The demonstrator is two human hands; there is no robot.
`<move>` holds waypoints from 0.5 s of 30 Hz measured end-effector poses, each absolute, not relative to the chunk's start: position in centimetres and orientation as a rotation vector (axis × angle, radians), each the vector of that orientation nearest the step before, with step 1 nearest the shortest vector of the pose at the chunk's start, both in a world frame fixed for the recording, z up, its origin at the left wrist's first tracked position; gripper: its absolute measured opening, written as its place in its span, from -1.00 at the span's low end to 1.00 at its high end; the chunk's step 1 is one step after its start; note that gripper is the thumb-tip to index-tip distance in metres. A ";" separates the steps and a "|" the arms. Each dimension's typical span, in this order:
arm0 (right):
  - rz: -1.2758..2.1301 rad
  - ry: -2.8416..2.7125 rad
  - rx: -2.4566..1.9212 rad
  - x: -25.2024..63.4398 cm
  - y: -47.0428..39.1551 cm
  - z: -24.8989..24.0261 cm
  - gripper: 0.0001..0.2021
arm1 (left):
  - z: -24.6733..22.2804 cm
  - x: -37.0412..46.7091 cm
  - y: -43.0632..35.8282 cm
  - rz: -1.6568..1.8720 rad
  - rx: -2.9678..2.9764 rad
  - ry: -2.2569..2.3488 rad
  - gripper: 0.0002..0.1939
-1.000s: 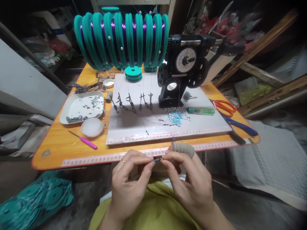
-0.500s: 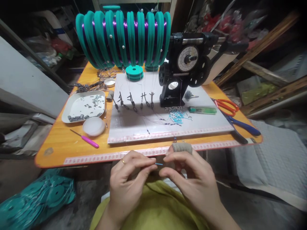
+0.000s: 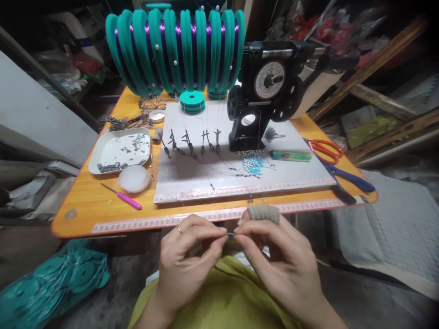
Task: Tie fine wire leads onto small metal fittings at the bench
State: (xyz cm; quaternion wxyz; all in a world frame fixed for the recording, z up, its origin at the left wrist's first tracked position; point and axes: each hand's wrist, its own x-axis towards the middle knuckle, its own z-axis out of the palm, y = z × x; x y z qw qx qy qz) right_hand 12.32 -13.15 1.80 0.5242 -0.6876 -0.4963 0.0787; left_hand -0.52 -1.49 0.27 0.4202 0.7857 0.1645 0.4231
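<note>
Before the orange table [image 3: 85, 208], hands pinch a blue tube [image 3: 230, 234].

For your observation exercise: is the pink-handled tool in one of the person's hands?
No, the pink-handled tool lies on the orange table, apart from the left hand and the right hand.

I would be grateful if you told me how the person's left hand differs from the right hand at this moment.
The left hand wears a gold ring; the right hand wears none that shows. The right hand has a beige fabric sleeve over one finger; the left hand's fingers are bare. Both pinch the ends of a small blue tube just below the edge of the orange table.
</note>
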 end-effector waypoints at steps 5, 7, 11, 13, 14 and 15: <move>0.244 -1.226 -1.658 12.0 -12.8 1.3 -0.87 | 0.3 -1.2 -1.0 1.098 2.064 0.345 -0.77; 0.170 -1.263 -1.697 12.2 -12.6 0.9 -0.87 | 0.3 -1.7 -0.3 1.109 2.138 0.313 -0.75; -0.214 -1.384 -1.925 13.5 -12.4 -0.2 -0.87 | 0.0 -2.9 1.7 1.117 2.371 0.248 -0.71; -0.351 -1.437 -2.065 14.2 -12.6 -0.5 -0.83 | -0.2 -3.2 2.7 1.079 2.464 0.204 -0.68; -0.392 -1.458 -2.103 14.5 -12.7 -0.5 -0.83 | -0.2 -3.2 3.1 1.048 2.503 0.180 -0.68; -0.419 -1.472 -2.114 14.7 -12.9 -0.4 -0.83 | -0.2 -3.2 3.4 1.008 2.540 0.154 -0.69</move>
